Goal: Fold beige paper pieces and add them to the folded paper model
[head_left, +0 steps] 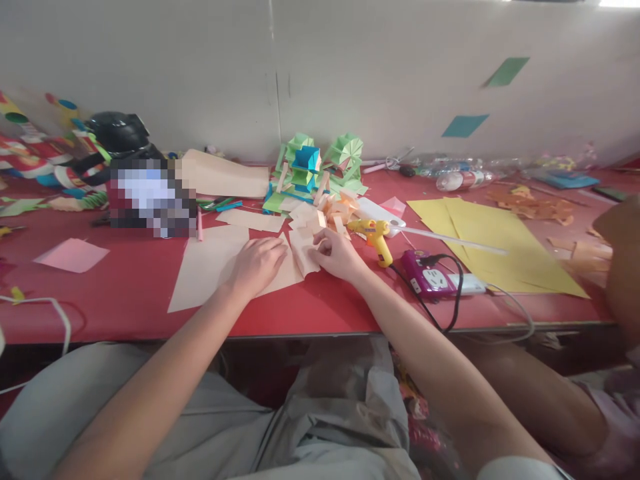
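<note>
My left hand [259, 265] lies flat, palm down, on a sheet of cream paper [200, 270] on the red table. Close beside it, my right hand [340, 255] has its fingers curled, with thumb and fingertips together at the edge of a smaller creased piece of cream paper [303, 252]. Just beyond that hand are crumpled peach paper pieces [341, 205]. A yellow glue gun [374, 237] rests to the right of my right hand. Folded green and blue paper shapes [306, 167] stand behind both hands.
A purple power strip [427, 277] with a black plug and cables sits near the front edge. Yellow paper sheets [500, 247] lie right of it. A pink paper square [71, 255] is at left, and plastic bottles [463, 179] lie at the back. Another person's arm [623, 260] is at far right.
</note>
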`<state>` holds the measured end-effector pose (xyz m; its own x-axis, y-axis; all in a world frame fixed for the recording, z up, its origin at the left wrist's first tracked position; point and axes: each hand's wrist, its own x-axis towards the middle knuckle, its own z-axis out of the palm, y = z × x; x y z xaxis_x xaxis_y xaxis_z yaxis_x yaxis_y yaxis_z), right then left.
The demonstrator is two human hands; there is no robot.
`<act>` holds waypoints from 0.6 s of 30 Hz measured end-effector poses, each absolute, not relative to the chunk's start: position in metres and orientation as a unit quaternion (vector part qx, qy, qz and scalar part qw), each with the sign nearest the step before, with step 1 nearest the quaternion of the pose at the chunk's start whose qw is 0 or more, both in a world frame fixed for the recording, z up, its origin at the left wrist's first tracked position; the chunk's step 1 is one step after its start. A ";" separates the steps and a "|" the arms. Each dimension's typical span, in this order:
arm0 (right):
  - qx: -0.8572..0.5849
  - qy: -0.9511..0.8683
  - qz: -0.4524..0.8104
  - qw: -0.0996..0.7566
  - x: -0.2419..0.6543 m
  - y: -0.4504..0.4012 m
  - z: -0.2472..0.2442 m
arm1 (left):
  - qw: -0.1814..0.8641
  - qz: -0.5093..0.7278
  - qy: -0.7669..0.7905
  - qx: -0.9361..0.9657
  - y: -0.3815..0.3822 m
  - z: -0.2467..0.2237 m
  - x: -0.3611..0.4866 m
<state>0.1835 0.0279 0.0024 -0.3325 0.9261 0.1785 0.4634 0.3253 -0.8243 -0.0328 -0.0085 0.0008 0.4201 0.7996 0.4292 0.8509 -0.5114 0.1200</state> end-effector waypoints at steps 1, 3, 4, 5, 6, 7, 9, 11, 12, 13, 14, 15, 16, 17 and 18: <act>-0.471 -0.742 0.340 0.335 0.183 0.028 0.002 | 0.055 -0.221 -0.489 -0.842 -0.008 0.001 -0.033; -0.478 -0.739 0.337 0.334 0.183 0.030 0.000 | 0.049 -0.213 -0.484 -0.847 -0.009 0.001 -0.034; -0.481 -0.737 0.337 0.335 0.182 0.031 -0.001 | 0.047 -0.209 -0.483 -0.849 -0.009 0.001 -0.034; -0.484 -0.735 0.336 0.335 0.182 0.032 -0.002 | 0.044 -0.206 -0.482 -0.851 -0.010 0.000 -0.034; -0.486 -0.736 0.334 0.334 0.182 0.033 -0.004 | 0.042 -0.204 -0.480 -0.852 -0.010 0.000 -0.033; -0.486 -0.737 0.331 0.332 0.182 0.034 -0.005 | 0.038 -0.202 -0.479 -0.854 -0.011 -0.001 -0.033; -0.483 -0.744 0.322 0.331 0.183 0.035 -0.007 | 0.029 -0.200 -0.479 -0.854 -0.011 -0.002 -0.034; -0.475 -0.751 0.316 0.332 0.184 0.036 -0.009 | 0.024 -0.198 -0.482 -0.853 -0.011 -0.003 -0.034; -0.472 -0.753 0.314 0.335 0.184 0.036 -0.010 | 0.022 -0.198 -0.484 -0.852 -0.011 -0.003 -0.034; -0.470 -0.753 0.313 0.338 0.184 0.035 -0.010 | 0.022 -0.198 -0.485 -0.851 -0.011 -0.003 -0.034; -0.469 -0.751 0.314 0.342 0.184 0.035 -0.009 | 0.024 -0.199 -0.486 -0.851 -0.011 -0.004 -0.034; -0.470 -0.747 0.317 0.347 0.184 0.034 -0.007 | 0.027 -0.199 -0.486 -0.851 -0.011 -0.004 -0.034; -0.471 -0.741 0.324 0.352 0.184 0.032 -0.005 | 0.033 -0.201 -0.487 -0.849 -0.011 -0.005 -0.034; -0.473 -0.731 0.334 0.360 0.183 0.031 -0.002 | 0.039 -0.204 -0.490 -0.847 -0.011 -0.005 -0.034; -0.473 -0.723 0.348 0.364 0.183 0.030 0.000 | 0.045 -0.207 -0.492 -0.844 -0.010 -0.006 -0.034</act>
